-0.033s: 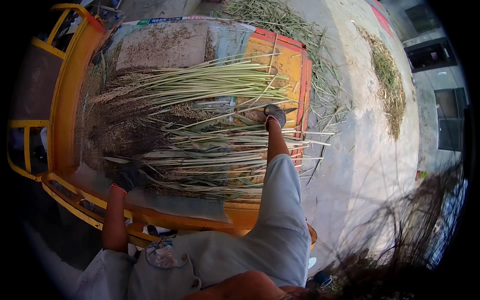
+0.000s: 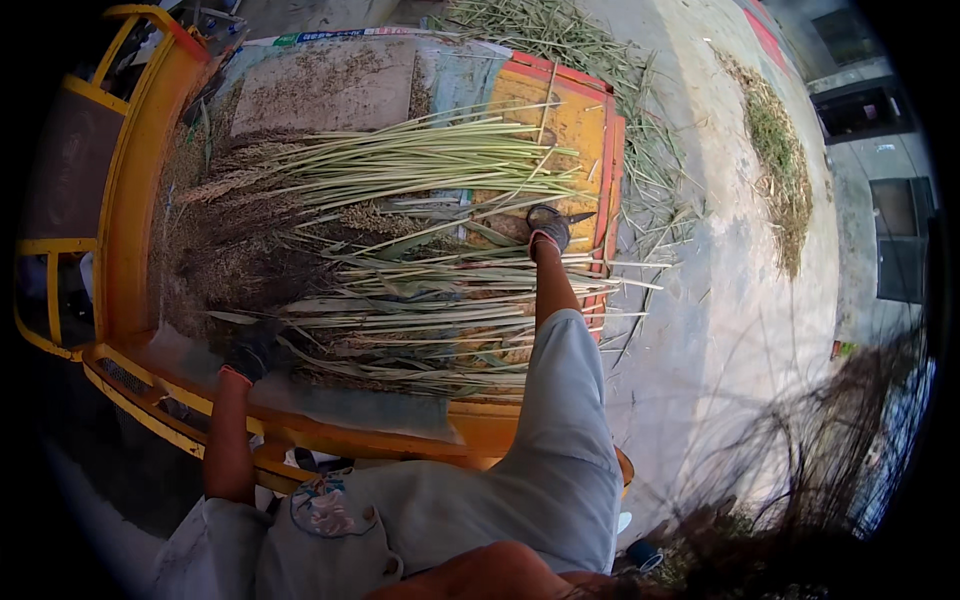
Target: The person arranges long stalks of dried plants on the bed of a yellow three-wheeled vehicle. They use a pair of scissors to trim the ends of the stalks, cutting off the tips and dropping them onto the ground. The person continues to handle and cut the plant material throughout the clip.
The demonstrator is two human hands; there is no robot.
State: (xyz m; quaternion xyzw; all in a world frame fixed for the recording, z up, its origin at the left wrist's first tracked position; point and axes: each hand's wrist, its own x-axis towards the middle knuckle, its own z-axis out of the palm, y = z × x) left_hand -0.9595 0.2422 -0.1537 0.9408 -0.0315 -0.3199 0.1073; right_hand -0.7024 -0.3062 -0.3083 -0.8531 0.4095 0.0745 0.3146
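Observation:
My right hand (image 2: 550,232), in a dark glove, is closed round a pair of scissors (image 2: 581,217) whose dark blades point right. It is above the yellow truck bed near the cut ends of the long pale-green stalks (image 2: 430,165). My left hand (image 2: 254,353), also in a dark glove, is low at the left beside the brown seed heads (image 2: 250,262). Its fingers blend into the dark heads, so their grip does not show. Drier stalks (image 2: 450,325) with leaves lie in a layer between my two hands.
The yellow truck bed (image 2: 575,105) has a red edge on the right and a yellow side rail (image 2: 150,385) nearest me. A flat board (image 2: 325,88) sprinkled with seeds lies at the back. Cut leaves (image 2: 545,30) and a dried plant heap (image 2: 775,155) are on the ground.
My right hand has shifted very slightly, with the scissors still in it. The left hand and the stalks look almost the same.

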